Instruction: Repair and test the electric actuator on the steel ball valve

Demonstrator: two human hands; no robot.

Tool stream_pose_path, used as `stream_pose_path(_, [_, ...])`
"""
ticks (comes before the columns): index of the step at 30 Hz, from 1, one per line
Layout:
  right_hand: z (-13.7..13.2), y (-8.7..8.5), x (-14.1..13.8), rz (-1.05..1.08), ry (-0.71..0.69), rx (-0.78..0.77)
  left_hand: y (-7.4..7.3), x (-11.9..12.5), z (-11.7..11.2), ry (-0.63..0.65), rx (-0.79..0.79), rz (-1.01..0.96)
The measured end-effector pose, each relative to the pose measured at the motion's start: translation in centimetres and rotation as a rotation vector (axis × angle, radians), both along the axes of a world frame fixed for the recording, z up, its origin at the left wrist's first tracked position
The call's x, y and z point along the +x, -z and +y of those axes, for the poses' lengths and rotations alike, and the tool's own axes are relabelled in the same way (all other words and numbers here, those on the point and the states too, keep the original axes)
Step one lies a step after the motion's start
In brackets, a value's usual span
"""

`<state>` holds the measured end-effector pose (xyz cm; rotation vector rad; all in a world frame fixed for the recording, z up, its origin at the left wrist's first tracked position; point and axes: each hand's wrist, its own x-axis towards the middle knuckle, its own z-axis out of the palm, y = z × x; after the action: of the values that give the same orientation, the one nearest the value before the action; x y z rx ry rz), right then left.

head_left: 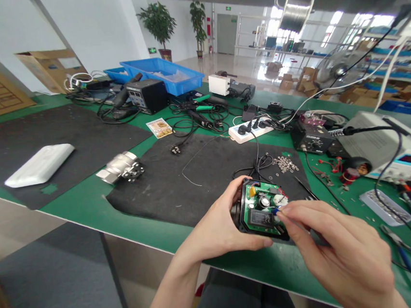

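Observation:
My left hand [219, 225] is wrapped around a black housing [241, 220], thumb along its near side, holding it just over the bench's front edge. Inside the open housing sits a green circuit board [271, 189] with a round capacitor, a black block and red wires at one corner. The fingertips of my right hand [334, 243] pinch a small blue part [276, 211] at the board's right side. My fingers cover most of that part, so its exact kind is hidden. Beyond the housing, a pile of small metal nuts or rings [285, 164] lies on the black mat [159, 197].
A metal valve body [120, 167] and a white case [41, 165] lie to the left. A power strip [250, 130], soldering station [311, 136] and bench power supply [389, 141] stand behind and right. Blue-handled pliers [407, 255] and a parts tray [385, 207] are at right.

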<state>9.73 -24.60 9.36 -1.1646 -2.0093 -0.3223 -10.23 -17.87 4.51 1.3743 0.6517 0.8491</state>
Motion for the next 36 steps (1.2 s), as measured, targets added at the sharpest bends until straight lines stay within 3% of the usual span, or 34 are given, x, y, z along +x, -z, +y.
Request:
stream_pose_path(16, [0.2, 0.1, 0.2, -0.034, -0.026, 0.015, -0.2, -0.1, 0.0, 0.017, 0.001, -0.011])
stream_pose_path(22, [0.2, 0.1, 0.1, 0.049, 0.068, -0.053, -0.1, -0.1, -0.1, 0.010, -0.006, -0.021])
stream_pose_path(29, [-0.1, 0.0, 0.6, -0.027, -0.054, -0.014, -0.1, -0.1, 0.0, 0.008, 0.004, -0.016])
stream_pose_path(36, [-0.5, 0.1, 1.2, -0.115, -0.077, 0.029, -0.3, 0.1, 0.0, 0.010, 0.003, -0.014])
